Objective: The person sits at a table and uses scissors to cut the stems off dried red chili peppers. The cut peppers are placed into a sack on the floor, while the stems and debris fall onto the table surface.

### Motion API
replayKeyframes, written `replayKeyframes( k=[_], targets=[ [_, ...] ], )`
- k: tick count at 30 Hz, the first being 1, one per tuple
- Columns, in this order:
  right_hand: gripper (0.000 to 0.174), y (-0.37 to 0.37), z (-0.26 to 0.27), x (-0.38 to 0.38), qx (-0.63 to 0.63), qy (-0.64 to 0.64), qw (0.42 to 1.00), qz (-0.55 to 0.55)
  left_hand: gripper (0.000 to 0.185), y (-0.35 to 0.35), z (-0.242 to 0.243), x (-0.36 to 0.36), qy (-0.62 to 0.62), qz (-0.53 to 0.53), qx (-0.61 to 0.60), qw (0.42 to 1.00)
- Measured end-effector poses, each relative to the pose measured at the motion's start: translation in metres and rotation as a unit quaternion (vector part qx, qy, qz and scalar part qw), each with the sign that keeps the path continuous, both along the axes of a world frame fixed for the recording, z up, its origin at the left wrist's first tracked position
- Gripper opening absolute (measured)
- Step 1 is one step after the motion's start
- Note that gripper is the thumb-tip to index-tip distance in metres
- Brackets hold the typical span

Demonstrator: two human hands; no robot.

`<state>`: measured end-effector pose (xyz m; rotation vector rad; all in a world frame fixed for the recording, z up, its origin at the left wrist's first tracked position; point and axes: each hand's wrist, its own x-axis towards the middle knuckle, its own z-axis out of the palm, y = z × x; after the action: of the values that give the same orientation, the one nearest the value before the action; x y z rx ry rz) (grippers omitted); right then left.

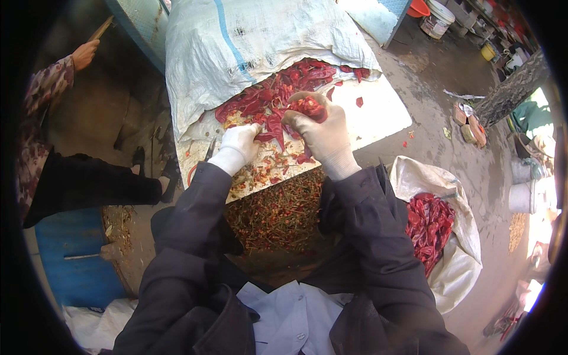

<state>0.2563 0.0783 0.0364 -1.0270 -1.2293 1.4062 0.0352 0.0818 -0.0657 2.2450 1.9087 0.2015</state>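
White work gloves cover both my hands. My right hand point(323, 129) is raised over the front of a white board point(377, 111), its fingers curled around a clump of dried red peppers point(309, 109). Lower and to the left, my left hand point(237, 144) pinches a dried red pepper point(265, 137) between thumb and fingers. More dried red peppers point(284, 84) spill from the mouth of a large white woven sack point(266, 35) lying on the board. Beside my left wrist are scissors point(210, 150) with an orange handle, partly hidden by my sleeve.
Stems and seeds point(275, 213) are heaped below the board, between my legs. At my right stands an open woven sack point(461, 262) holding red peppers point(429, 226). Another person's hand point(85, 55) grips a wooden stick at left. A blue barrel point(75, 253) lies lower left.
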Motion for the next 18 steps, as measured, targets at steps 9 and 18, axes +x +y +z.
replayKeyframes(
  k=[9, 18],
  targets=[
    [0.027, -0.006, -0.009, -0.010, 0.135, -0.185, 0.972, 0.060, 0.035, -0.032, 0.088, 0.008, -0.328, -0.075, -0.004, 0.942],
    [0.025, -0.005, -0.001, -0.019, 0.004, -0.041, 0.998, 0.055, 0.036, -0.048, 0.107, 0.003, -0.630, 0.015, -0.076, 0.772]
  ],
)
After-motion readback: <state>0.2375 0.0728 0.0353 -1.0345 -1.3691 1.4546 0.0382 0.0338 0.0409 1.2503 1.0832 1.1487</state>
